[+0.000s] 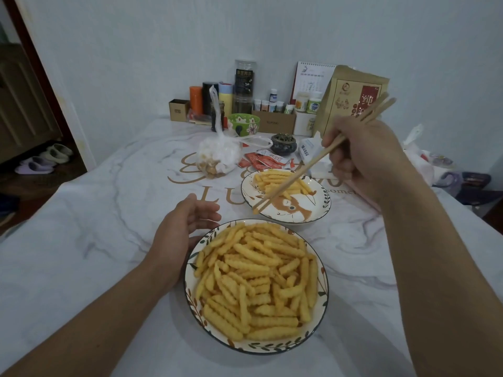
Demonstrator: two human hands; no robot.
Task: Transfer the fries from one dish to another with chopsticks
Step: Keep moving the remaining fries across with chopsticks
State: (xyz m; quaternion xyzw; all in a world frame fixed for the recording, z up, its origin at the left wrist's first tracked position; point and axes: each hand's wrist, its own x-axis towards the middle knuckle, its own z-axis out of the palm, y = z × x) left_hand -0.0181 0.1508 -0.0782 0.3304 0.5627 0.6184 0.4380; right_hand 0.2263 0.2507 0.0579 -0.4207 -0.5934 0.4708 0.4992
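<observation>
- Filling the near plate (pixel 321 270), crinkle-cut fries (pixel 255 278) lie piled golden; a smaller heap sits at the back of the far plate (pixel 324 205)
- A small fry piece (pixel 255 211) is pinched at the chopsticks' (pixel 299 175) tips, over the far plate's near rim
- The plates sit just apart on the marbled table (pixel 95 254), clutter behind
- Right hand (pixel 364 156) grips the chopsticks, raised
- Left hand (pixel 187 227) rests relaxed, fingers loose, touching the near plate's rim

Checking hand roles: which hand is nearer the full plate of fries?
Left. The left hand rests against the full plate's far-left rim; the right hand holds chopsticks over the far plate.
</observation>
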